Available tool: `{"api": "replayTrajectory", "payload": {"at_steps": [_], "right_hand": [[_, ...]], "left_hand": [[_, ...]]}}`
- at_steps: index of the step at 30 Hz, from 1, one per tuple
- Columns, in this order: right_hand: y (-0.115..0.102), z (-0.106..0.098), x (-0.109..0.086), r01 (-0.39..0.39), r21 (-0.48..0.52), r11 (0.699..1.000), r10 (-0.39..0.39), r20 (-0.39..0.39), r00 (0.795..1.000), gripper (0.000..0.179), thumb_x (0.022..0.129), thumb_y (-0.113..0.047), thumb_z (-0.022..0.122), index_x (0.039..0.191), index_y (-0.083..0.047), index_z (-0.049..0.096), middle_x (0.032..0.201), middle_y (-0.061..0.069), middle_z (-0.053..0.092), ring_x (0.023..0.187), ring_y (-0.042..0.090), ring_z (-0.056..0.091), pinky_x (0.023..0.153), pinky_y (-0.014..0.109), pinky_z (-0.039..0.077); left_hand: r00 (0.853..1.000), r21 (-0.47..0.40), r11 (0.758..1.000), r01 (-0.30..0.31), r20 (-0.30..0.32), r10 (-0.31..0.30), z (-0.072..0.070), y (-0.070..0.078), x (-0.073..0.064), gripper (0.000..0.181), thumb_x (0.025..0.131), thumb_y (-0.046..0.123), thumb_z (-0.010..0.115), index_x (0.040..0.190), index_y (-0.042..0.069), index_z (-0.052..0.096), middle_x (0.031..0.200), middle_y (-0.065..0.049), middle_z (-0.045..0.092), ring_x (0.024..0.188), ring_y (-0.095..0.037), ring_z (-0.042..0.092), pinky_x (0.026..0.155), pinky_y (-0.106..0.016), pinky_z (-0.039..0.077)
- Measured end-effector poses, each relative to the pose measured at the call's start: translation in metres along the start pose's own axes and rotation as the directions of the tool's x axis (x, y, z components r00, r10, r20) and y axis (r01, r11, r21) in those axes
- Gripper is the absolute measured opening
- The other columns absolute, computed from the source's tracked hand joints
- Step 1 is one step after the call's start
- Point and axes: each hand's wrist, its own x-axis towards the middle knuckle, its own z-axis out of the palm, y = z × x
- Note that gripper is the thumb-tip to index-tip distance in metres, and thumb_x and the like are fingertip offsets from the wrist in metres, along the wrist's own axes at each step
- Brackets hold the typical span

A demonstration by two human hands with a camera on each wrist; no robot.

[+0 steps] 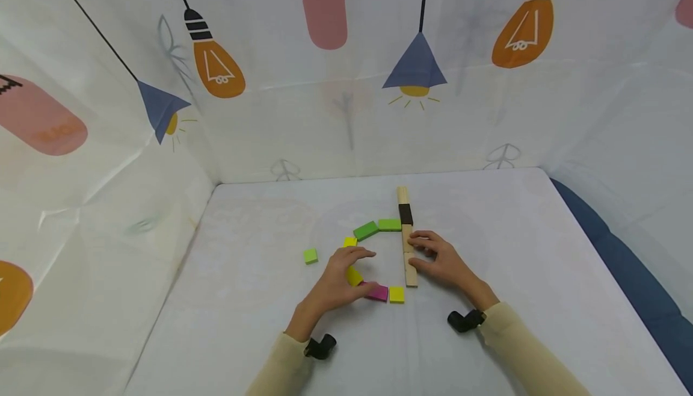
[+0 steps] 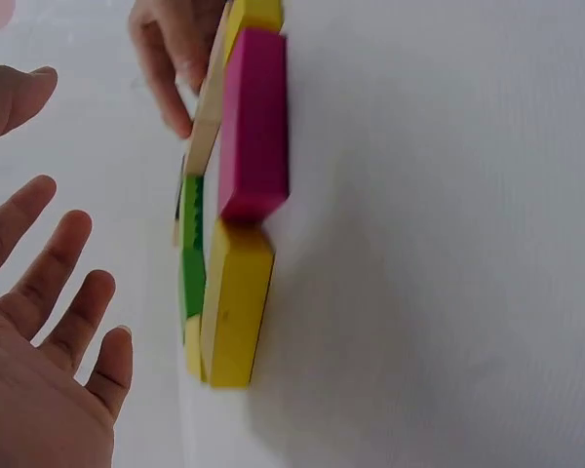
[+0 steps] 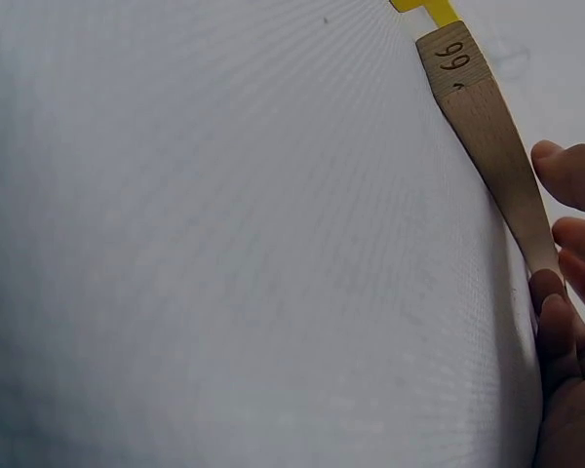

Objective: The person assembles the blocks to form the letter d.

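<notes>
My left hand (image 1: 335,278) hovers over the left part of a ring of small blocks, fingers spread and nothing held. Beneath it are a yellow block (image 1: 354,276) and a magenta block (image 1: 377,292), partly covered in the head view. My right hand (image 1: 444,263) has its fingertips and thumb at the right side of two plain wooden blocks (image 1: 410,271), which lie end to end. Beyond these, a dark block (image 1: 405,214) and another wooden piece (image 1: 402,195) continue the straight line. Two green blocks (image 1: 390,224) join it from the left.
A yellow block (image 1: 397,295) lies between the magenta one and the wooden line. Another yellow block (image 1: 351,242) adjoins the green ones. One lime block (image 1: 310,256) lies apart at left. The white table (image 1: 260,215) ends at patterned curtains; a blue object (image 1: 622,251) stands right.
</notes>
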Motion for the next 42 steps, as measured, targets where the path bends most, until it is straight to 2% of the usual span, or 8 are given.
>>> {"api": "replayTrajectory", "payload": {"at_steps": [5, 11, 18, 22, 25, 28, 35, 42], "right_hand": [[0.000, 0.000, 0.000, -0.011, 0.004, 1.000, 0.011, 0.004, 1.000, 0.044, 0.089, -0.021, 0.081, 0.130, -0.008, 0.070, 0.139, 0.010, 0.060, 0.106, 0.021, 0.061, 0.087, 0.032, 0.053], [0.001, 0.000, 0.000, -0.006, -0.004, 1.000, 0.006, 0.004, 1.000, 0.044, 0.089, -0.021, 0.081, 0.130, -0.008, 0.070, 0.139, 0.010, 0.060, 0.107, 0.021, 0.061, 0.088, 0.032, 0.053], [0.001, -0.001, 0.000, 0.007, 0.001, 1.000, -0.007, -0.005, 1.000, 0.044, 0.088, -0.019, 0.083, 0.128, -0.007, 0.071, 0.138, 0.012, 0.061, 0.105, 0.021, 0.061, 0.088, 0.031, 0.053], [0.000, -0.001, 0.000, 0.004, 0.000, 1.000, -0.004, -0.003, 1.000, 0.044, 0.088, -0.020, 0.082, 0.129, -0.007, 0.071, 0.138, 0.011, 0.061, 0.105, 0.020, 0.060, 0.087, 0.030, 0.053], [0.001, 0.000, 0.000, -0.001, 0.002, 1.000, 0.001, -0.005, 1.000, 0.045, 0.088, -0.021, 0.082, 0.129, -0.007, 0.071, 0.138, 0.011, 0.061, 0.106, 0.021, 0.060, 0.088, 0.031, 0.053], [0.002, 0.000, -0.001, -0.005, 0.004, 1.000, 0.005, -0.005, 1.000, 0.045, 0.088, -0.021, 0.082, 0.129, -0.008, 0.071, 0.138, 0.010, 0.061, 0.106, 0.021, 0.061, 0.088, 0.031, 0.053], [0.004, 0.001, -0.001, -0.016, 0.014, 1.000, 0.016, -0.003, 1.000, 0.044, 0.089, -0.023, 0.081, 0.129, -0.009, 0.071, 0.139, 0.009, 0.061, 0.107, 0.021, 0.061, 0.089, 0.031, 0.053], [0.004, 0.001, -0.001, -0.005, 0.013, 1.000, 0.005, -0.009, 1.000, 0.043, 0.090, -0.022, 0.081, 0.129, -0.008, 0.071, 0.138, 0.010, 0.061, 0.106, 0.021, 0.062, 0.087, 0.029, 0.053]], "left_hand": [[0.997, 0.003, 1.000, 0.014, -0.079, -0.014, -0.020, -0.010, -0.007, 0.058, 0.085, 0.030, 0.084, 0.137, 0.014, 0.064, 0.138, 0.002, 0.062, 0.131, -0.022, 0.053, 0.108, -0.052, 0.048], [0.985, 0.054, 0.998, 0.033, -0.170, -0.023, -0.036, -0.034, -0.017, 0.059, 0.083, 0.024, 0.087, 0.135, 0.011, 0.065, 0.136, -0.003, 0.063, 0.128, -0.025, 0.056, 0.107, -0.052, 0.048], [0.971, 0.081, 0.991, 0.104, -0.222, -0.084, -0.047, -0.056, -0.024, 0.057, 0.082, 0.024, 0.088, 0.134, 0.011, 0.066, 0.136, -0.008, 0.060, 0.128, -0.030, 0.055, 0.105, -0.053, 0.050], [0.966, 0.076, 0.992, 0.097, -0.249, -0.076, -0.054, -0.062, -0.026, 0.058, 0.082, 0.023, 0.088, 0.134, 0.009, 0.066, 0.136, -0.011, 0.059, 0.126, -0.032, 0.055, 0.097, -0.053, 0.053], [0.964, 0.081, 0.992, 0.098, -0.254, -0.074, -0.060, -0.067, -0.025, 0.059, 0.082, 0.022, 0.088, 0.135, 0.009, 0.065, 0.136, -0.012, 0.058, 0.119, -0.031, 0.058, 0.086, -0.046, 0.054], [0.964, 0.090, 0.988, 0.126, -0.247, -0.100, -0.064, -0.071, -0.025, 0.062, 0.082, 0.022, 0.088, 0.137, 0.010, 0.064, 0.137, -0.013, 0.056, 0.107, -0.028, 0.061, 0.078, -0.037, 0.053], [0.964, 0.072, 0.983, 0.171, -0.220, -0.152, -0.071, -0.082, -0.026, 0.065, 0.082, 0.019, 0.088, 0.140, 0.010, 0.061, 0.138, -0.016, 0.056, 0.090, -0.021, 0.064, 0.073, -0.031, 0.053], [0.961, 0.087, 0.973, 0.213, -0.197, -0.193, -0.072, -0.088, -0.023, 0.067, 0.081, 0.015, 0.088, 0.141, 0.008, 0.058, 0.127, -0.013, 0.063, 0.082, -0.015, 0.061, 0.071, -0.025, 0.051]]}}
